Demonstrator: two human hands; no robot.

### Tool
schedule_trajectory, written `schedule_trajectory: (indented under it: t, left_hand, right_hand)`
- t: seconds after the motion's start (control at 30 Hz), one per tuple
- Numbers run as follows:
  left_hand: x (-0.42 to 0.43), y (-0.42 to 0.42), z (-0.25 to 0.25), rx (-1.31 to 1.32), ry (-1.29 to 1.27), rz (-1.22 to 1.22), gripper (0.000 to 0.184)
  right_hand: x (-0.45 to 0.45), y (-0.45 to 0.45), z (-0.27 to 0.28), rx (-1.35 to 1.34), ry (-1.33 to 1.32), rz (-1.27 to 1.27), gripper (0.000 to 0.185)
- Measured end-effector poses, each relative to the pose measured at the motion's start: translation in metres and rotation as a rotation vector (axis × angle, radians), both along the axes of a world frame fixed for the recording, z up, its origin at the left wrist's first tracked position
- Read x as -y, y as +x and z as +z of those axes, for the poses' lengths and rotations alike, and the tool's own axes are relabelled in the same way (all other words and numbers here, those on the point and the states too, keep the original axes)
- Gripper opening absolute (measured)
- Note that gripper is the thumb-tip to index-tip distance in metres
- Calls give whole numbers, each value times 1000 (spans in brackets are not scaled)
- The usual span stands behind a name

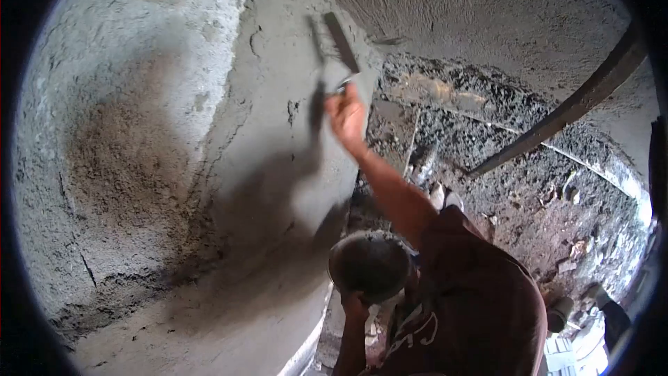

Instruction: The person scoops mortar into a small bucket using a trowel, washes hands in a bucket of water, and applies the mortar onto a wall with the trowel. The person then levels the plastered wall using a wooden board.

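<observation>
My right hand (pixel 346 118) is closed around the handle of a trowel (pixel 341 43), at the end of an outstretched arm. The trowel's long, narrow blade points up along the smooth, damp grey plaster (pixel 278 90). Its shadow falls just left of it; I cannot tell whether the blade touches the wall. Lower down, my left hand (pixel 355 304) grips the rim of a round, dark bowl (pixel 370 266) close to my body. The bowl's inside is in shadow, so its contents are hard to make out.
Rougher, partly dark plaster (pixel 132 160) covers the wall on the left. A long wooden pole (pixel 563 115) slants across the right side. Rubble and mortar crumbs litter the ground (pixel 515 209). At the lower right, part of another person's leg or foot (pixel 612 320) seems to show.
</observation>
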State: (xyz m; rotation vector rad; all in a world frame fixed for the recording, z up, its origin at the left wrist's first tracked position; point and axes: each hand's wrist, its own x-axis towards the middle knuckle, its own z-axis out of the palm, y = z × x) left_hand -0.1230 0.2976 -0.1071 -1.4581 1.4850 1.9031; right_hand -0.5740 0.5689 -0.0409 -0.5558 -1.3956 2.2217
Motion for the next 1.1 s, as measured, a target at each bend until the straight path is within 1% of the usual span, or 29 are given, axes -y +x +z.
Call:
schedule_trajectory:
  t: [0.03,0.07,0.1,0.13,0.17,0.2,0.23,0.27,0.3,0.37,0.4,0.43,0.47,0.5,0.53,0.57,0.6,0.63,0.67,0.7,0.73,0.8,0.83,0.87,0.93,0.97,1.0,1.07,1.1]
  left_hand:
    - [15,20,-14,80,-9,-38,46]
    - [4,17,0,91,-3,-39,46]
    - [-15,2,19,102,-9,45,45]
    - [-40,-17,33,108,-5,128,45]
    - [-58,-26,43,108,14,127,45]
    - [-69,-31,55,66,41,100,29]
    - [-77,-37,66,23,62,74,16]
    - [-89,-45,76,22,60,77,16]
    - [-108,-55,81,-52,-5,35,16]
    - [-133,-66,88,-153,-113,-81,20]
    - [-144,-76,86,-195,-145,-152,26]
    - [-157,-88,90,-200,-144,-154,26]
    - [-167,-96,96,-144,-169,-290,35]
    - [-179,-103,99,-85,-193,-424,46]
    - [-191,-109,98,-81,-196,-424,46]
    - [-201,-113,96,-269,-224,-505,44]
    - [-205,-118,92,-464,-252,-589,43]
    - [-209,-128,87,-470,-257,-595,43]
    - [-211,-132,85,-464,-242,-670,46]
    - [-211,-127,84,-445,-224,-740,49]
    - [-220,-127,90,-433,-227,-737,49]
    - [-241,-135,109,-574,-79,-573,40]
    - [-256,-145,138,-591,22,-517,38]
    - [-253,-152,135,-601,15,-525,38]
    - [-226,-147,116,-387,-38,-561,37]
    - [-219,-144,104,-405,-84,-550,36]
    - [-229,-147,121,-165,-133,-442,35]
    - [-229,-150,120,-296,-24,-409,37]
    - [-229,-153,122,-301,-20,-420,37]
  right_hand:
    - [10,30,44,-20,474,-211,17]
    - [19,68,63,8,409,-51,16]
    - [28,107,70,36,402,45,19]
    - [17,153,88,88,479,176,23]
    - [4,192,80,191,566,420,30]
    - [-4,234,70,184,760,446,37]
    - [-32,274,48,16,919,669,44]
    - [-55,314,13,151,440,987,45]
    - [-84,327,10,149,443,989,45]
    - [-122,343,10,533,1268,1484,40]
    - [-129,345,-2,534,1270,1475,40]
    - [-129,343,-24,509,1355,1429,38]
    - [-130,346,-45,483,1435,1386,37]
    - [-135,338,-50,482,1435,1388,37]
    - [-138,324,-53,388,1444,1506,29]
    - [-139,320,-53,290,1442,1622,21]
    - [-141,322,-49,287,1433,1617,21]
    - [-150,321,-45,211,1346,1547,22]
    - [-155,325,-42,138,1252,1483,24]
    - [-145,334,-79,-31,1443,1796,27]
    - [-150,335,-57,-35,1431,1806,27]
    - [-168,335,-1,579,480,1530,29]
    - [-176,343,14,645,189,1382,31]
    - [-183,336,37,641,214,1419,34]
    - [-190,345,36,697,180,1359,36]
    - [-192,348,39,699,183,1358,36]
    - [-191,351,45,711,164,1308,37]
    - [-191,347,55,714,158,1232,38]
    - [-190,346,67,726,170,1188,38]
